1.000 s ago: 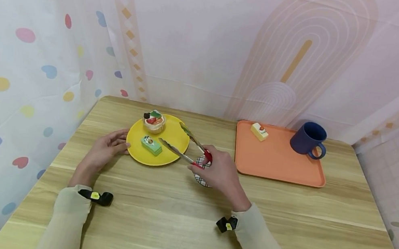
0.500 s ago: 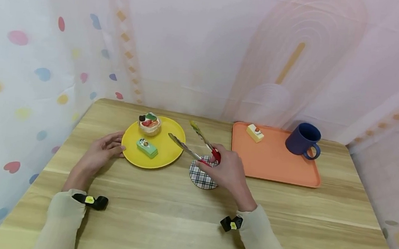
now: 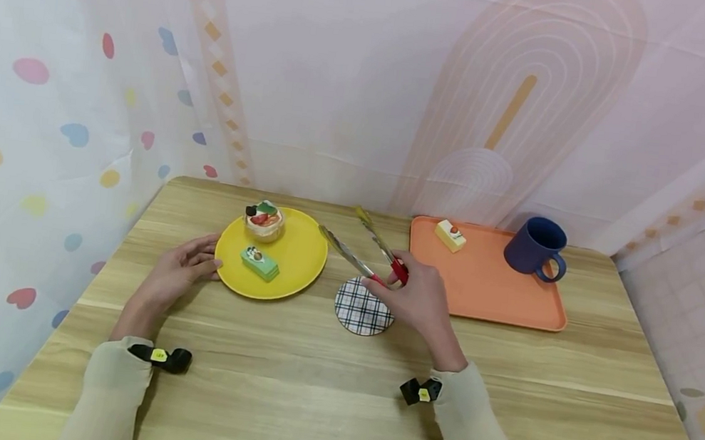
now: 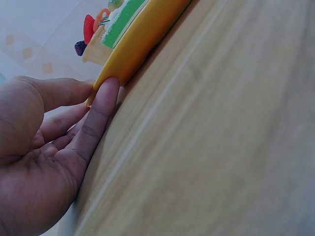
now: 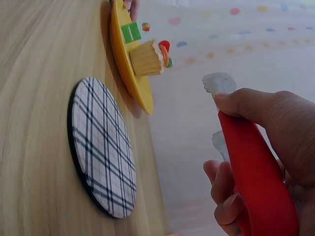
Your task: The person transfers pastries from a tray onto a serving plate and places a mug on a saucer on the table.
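My left hand [image 3: 178, 270] pinches the left rim of a yellow plate [image 3: 302, 258] between thumb and fingers, as the left wrist view shows up close. On the plate sit a fruit-topped tart [image 3: 264, 222] and a green cake slice [image 3: 260, 263]. My right hand [image 3: 420, 295] grips tongs [image 5: 253, 167] by their red handles. The metal arms of the tongs are spread, with nothing between the tips, and point toward the back left, above the table and right of the plate. Just left of that hand lies a round plaid coaster [image 3: 361, 308].
An orange tray [image 3: 480, 291] stands at the back right. It bears a yellow cake slice [image 3: 450, 236] and a dark blue mug [image 3: 535, 246]. A patterned cloth [image 3: 351, 105] hangs behind the wooden table [image 3: 283, 392].
My right hand has moved right with the tongs, away from over the plate, and more of the coaster shows. The left hand stays at the plate's rim. The head view has shifted slightly.
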### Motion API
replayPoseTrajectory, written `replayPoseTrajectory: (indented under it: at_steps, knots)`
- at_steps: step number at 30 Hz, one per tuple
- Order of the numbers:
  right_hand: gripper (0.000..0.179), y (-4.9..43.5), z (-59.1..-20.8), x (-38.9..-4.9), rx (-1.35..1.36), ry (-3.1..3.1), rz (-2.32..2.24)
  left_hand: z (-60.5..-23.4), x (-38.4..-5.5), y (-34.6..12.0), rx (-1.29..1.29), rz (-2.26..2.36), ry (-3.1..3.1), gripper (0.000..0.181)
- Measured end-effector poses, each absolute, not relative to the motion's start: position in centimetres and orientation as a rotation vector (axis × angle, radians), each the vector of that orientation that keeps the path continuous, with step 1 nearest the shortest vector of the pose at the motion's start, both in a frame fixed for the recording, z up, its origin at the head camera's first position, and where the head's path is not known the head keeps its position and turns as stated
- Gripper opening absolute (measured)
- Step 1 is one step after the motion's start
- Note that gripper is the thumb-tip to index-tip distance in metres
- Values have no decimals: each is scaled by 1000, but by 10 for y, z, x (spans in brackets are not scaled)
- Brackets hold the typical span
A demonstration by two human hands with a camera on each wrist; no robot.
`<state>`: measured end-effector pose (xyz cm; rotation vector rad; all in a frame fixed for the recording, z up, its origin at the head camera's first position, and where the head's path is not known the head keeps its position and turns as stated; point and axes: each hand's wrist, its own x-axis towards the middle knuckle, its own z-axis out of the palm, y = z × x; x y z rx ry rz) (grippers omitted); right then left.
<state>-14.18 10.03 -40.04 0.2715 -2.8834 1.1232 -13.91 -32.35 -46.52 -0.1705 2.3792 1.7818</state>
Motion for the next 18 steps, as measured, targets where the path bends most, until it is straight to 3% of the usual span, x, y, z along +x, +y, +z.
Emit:
replayPoseTrajectory:
  at_steps: [18]
  knots:
    - [72, 127, -399, -147, 136, -2872, 1113, -466, -139, -324, -164, 1817, 2354, 66]
